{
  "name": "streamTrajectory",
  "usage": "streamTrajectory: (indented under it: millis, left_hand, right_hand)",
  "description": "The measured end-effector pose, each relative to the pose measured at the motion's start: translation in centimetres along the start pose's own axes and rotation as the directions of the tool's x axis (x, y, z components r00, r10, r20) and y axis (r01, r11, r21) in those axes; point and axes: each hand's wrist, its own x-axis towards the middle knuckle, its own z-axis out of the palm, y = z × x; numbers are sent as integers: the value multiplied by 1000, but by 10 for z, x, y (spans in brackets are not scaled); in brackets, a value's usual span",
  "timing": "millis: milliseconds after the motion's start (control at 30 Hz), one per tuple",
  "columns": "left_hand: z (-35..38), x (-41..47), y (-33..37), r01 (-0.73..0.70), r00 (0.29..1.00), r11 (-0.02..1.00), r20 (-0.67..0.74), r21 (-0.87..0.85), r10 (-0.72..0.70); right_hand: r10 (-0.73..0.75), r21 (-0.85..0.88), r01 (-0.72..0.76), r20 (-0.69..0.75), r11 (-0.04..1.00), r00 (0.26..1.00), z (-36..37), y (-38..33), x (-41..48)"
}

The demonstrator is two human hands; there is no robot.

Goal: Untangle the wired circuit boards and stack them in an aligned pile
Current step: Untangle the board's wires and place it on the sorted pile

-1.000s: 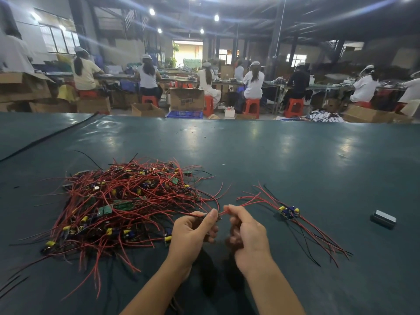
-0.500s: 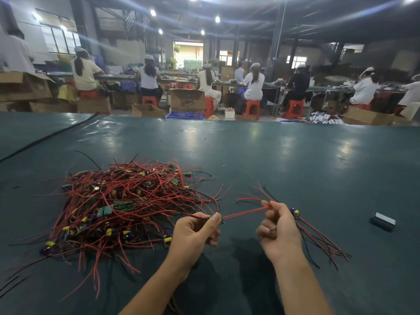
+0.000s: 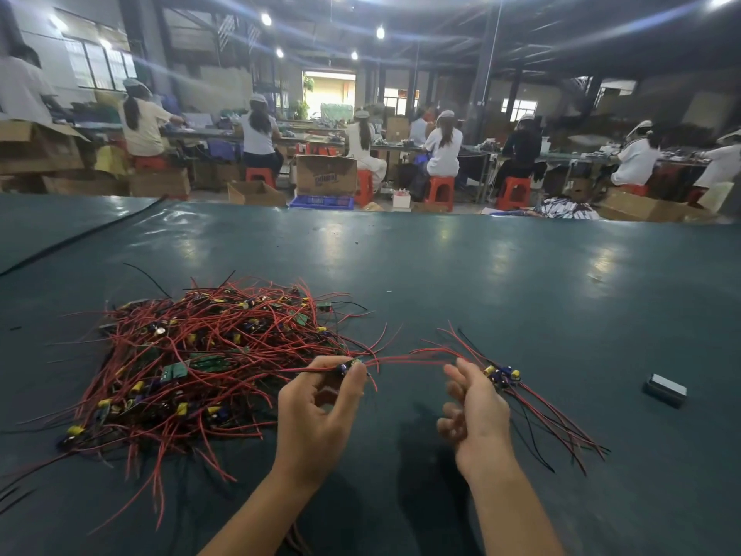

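A big tangle of red-wired circuit boards lies on the dark green table, left of centre. My left hand pinches one small board at the tangle's right edge. Its red wires stretch right towards my right hand. That hand hovers with blurred, loosely spread fingers and grips nothing that I can see. Just behind it lies a small stack of boards, their red and black wires trailing to the lower right.
A small black block lies on the table at the right. A black cable runs across the far left corner. Beyond the table's far edge, people sit on red stools among cardboard boxes.
My right hand slid rightwards along the red wire away from my left hand, then opened near the small stack. My left hand kept hold of the board and rose slightly.
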Motion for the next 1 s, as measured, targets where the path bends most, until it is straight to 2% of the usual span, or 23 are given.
streamTrajectory:
  millis: [67,133,167,200,233,267,333,400,467,567,633,733,833,900,933,1000]
  left_hand:
    - [-3,3,1,-2,999,1000,-41,-9,2]
    - [-4,6,2,21,999,999,-34,-28,-22]
    - [-5,8,4,66,998,994,-20,-83,-68]
    - [-5,12,5,133,991,977,7,-165,-134]
    - [-7,16,6,221,975,942,63,-251,-212]
    - [-9,20,8,328,944,890,158,-316,-291]
    - [-14,25,10,544,824,762,396,-351,-406]
    - [-17,26,9,690,683,658,571,-301,-456]
    - [-18,22,7,731,593,648,667,-213,-450]
    - [-21,18,4,692,511,718,752,-72,-417]
    - [-22,18,4,689,482,725,759,-20,-437]
    - [-19,19,1,746,465,666,701,18,-540]
    - [-12,15,-6,850,443,516,677,-108,-588]
    - [-5,10,-6,896,436,376,636,-237,-637]
    - [-2,8,-6,896,440,362,613,-256,-656]
    - [0,3,-7,866,480,455,608,-209,-633]
  right_hand:
    - [-204,-112,196,-68,974,976,2,2,0]
    - [-474,-211,455,-47,865,879,3,1,-6]
    - [-576,-233,564,20,792,817,4,0,-8]
    - [-608,-223,616,113,755,786,4,-2,-10]
    - [-580,-201,618,219,760,785,5,-5,-13]
    - [-497,-184,571,330,800,803,6,-7,-17]
    - [-252,-219,401,497,889,830,10,-8,-25]
    - [-91,-306,303,552,903,829,15,-2,-29]
    - [-23,-346,264,569,900,822,22,6,-34]
    - [54,-382,226,599,896,799,25,15,-39]
    - [69,-377,209,605,903,793,25,18,-43]
    - [38,-314,152,525,937,850,26,17,-43]
    - [37,-48,-15,478,999,877,28,16,-40]
    - [36,109,-99,471,989,882,29,15,-39]
    - [29,173,-120,455,978,890,29,14,-39]
    - [6,297,-154,445,942,895,28,11,-39]
